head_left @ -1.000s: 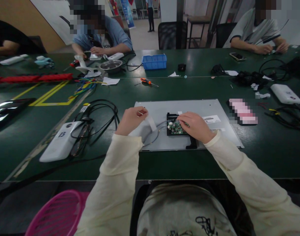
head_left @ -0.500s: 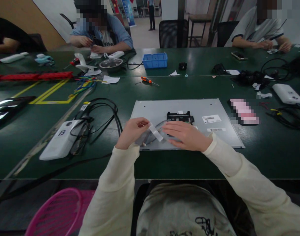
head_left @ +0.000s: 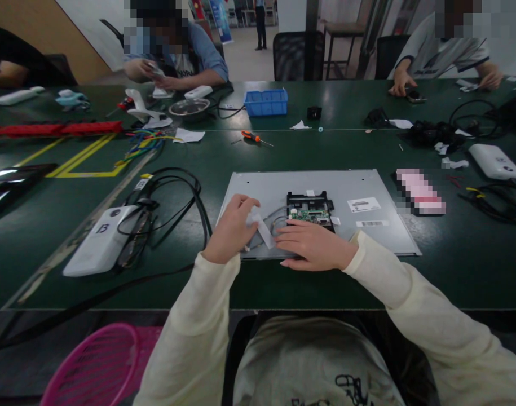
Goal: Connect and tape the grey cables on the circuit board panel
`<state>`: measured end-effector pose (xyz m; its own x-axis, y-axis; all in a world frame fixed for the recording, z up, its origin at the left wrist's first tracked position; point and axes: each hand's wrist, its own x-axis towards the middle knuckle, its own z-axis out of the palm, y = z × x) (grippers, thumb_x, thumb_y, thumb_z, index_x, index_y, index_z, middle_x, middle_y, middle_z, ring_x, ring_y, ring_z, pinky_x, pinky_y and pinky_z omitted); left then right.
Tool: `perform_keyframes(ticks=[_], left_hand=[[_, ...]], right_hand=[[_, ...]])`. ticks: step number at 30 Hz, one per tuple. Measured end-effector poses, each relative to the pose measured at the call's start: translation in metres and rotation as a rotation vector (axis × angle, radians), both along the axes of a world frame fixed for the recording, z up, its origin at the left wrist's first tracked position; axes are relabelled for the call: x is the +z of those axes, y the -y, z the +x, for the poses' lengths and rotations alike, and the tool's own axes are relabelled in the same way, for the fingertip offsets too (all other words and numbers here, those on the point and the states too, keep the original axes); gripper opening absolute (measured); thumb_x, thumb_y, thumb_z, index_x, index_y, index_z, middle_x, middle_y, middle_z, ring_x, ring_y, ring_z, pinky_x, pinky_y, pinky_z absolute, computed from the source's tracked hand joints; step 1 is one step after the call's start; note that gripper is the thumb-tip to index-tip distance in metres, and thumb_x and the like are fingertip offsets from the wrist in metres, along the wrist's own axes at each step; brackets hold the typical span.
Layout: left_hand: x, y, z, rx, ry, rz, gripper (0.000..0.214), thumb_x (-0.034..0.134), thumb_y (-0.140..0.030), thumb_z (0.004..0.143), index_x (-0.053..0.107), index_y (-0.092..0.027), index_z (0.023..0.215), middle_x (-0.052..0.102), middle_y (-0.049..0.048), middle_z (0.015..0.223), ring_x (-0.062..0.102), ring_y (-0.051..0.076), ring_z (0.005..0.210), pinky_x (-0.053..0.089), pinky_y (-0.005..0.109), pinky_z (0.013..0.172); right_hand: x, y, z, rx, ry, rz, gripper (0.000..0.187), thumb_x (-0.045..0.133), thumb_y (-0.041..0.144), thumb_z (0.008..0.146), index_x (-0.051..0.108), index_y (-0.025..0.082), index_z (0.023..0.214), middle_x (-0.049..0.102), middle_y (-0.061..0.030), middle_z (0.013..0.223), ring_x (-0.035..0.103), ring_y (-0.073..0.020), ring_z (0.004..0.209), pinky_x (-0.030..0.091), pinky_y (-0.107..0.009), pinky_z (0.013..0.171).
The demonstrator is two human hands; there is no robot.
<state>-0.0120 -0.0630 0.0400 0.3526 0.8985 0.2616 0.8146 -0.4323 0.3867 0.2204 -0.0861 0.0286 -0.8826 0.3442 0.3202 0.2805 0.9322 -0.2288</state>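
Observation:
A grey metal panel (head_left: 359,183) lies flat on the green table in front of me. A small green circuit board (head_left: 310,213) sits in a black frame at its middle, with grey wires (head_left: 277,215) running left from it. My left hand (head_left: 232,228) is curled and pinches a strip of white tape (head_left: 261,226) over the wires near the panel's front left. My right hand (head_left: 312,246) lies flat with fingers stretched out, pressing down on the panel's front edge just right of the tape.
A white device (head_left: 97,241) with black cables (head_left: 168,194) lies to the left. An orange screwdriver (head_left: 252,137) and a blue bin (head_left: 265,102) are farther back. A pink basket (head_left: 92,366) stands below the table's edge. Other people work across the table.
My right hand left the circuit board and came down flat near the front edge, uncovering the board. My left hand brought the tape strip lower, onto the wires.

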Motion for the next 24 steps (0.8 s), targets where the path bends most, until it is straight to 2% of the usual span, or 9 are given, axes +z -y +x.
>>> perform_keyframes(ticks=[4, 9, 13, 18, 20, 24], left_hand=[[-0.0009, 0.0, 0.0011, -0.166, -0.117, -0.052, 0.021, 0.043, -0.01, 0.079, 0.059, -0.02, 0.089, 0.057, 0.0063, 0.095, 0.056, 0.023, 0.097, 0.047, 0.038, 0.09], [-0.0023, 0.0001, 0.0009, -0.188, -0.099, -0.092, 0.027, 0.039, -0.006, 0.076, 0.058, -0.02, 0.09, 0.058, 0.0062, 0.096, 0.056, 0.022, 0.097, 0.046, 0.037, 0.091], [-0.0004, 0.0022, 0.0019, -0.196, -0.115, -0.086, 0.028, 0.039, -0.006, 0.076, 0.057, -0.019, 0.091, 0.057, 0.0064, 0.097, 0.056, 0.022, 0.099, 0.046, 0.038, 0.092], [0.0007, 0.0046, 0.0042, -0.206, -0.139, -0.081, 0.016, 0.046, -0.014, 0.082, 0.057, -0.019, 0.091, 0.057, 0.0069, 0.098, 0.055, 0.023, 0.097, 0.046, 0.037, 0.089], [0.0003, 0.0056, 0.0052, -0.195, -0.154, -0.074, 0.011, 0.051, -0.021, 0.083, 0.057, -0.019, 0.092, 0.056, 0.007, 0.099, 0.055, 0.023, 0.097, 0.046, 0.039, 0.088], [-0.0012, 0.0064, 0.006, -0.19, -0.161, -0.067, 0.017, 0.059, -0.031, 0.081, 0.056, -0.019, 0.093, 0.056, 0.0079, 0.101, 0.055, 0.025, 0.098, 0.045, 0.04, 0.089]], right_hand=[[-0.0007, -0.0004, -0.0009, 0.004, -0.007, 0.017, 0.038, 0.044, 0.038, 0.096, 0.061, 0.01, 0.115, 0.067, -0.0136, 0.118, 0.054, -0.0237, 0.121, 0.033, -0.046, 0.111], [-0.0011, 0.0004, -0.0024, -0.036, -0.044, 0.027, 0.029, 0.046, 0.032, 0.095, 0.062, 0.013, 0.109, 0.066, -0.0143, 0.117, 0.057, -0.023, 0.116, 0.036, -0.047, 0.109], [0.0004, 0.002, -0.0041, -0.054, -0.062, 0.022, 0.019, 0.045, 0.021, 0.093, 0.059, 0.013, 0.102, 0.063, -0.0159, 0.121, 0.055, -0.0232, 0.116, 0.04, -0.047, 0.106], [0.003, 0.0046, -0.0054, -0.075, -0.046, -0.023, 0.016, 0.044, 0.016, 0.091, 0.056, 0.014, 0.101, 0.062, -0.0157, 0.117, 0.055, -0.0247, 0.114, 0.045, -0.045, 0.099], [0.0032, 0.0047, -0.0053, -0.078, -0.042, -0.045, 0.019, 0.046, 0.019, 0.091, 0.054, 0.013, 0.108, 0.061, -0.016, 0.116, 0.056, -0.0248, 0.112, 0.046, -0.044, 0.097], [0.0012, 0.0029, -0.0051, -0.023, -0.01, -0.033, 0.032, 0.047, 0.022, 0.092, 0.05, 0.011, 0.122, 0.062, -0.0165, 0.116, 0.058, -0.0239, 0.108, 0.047, -0.043, 0.095]])
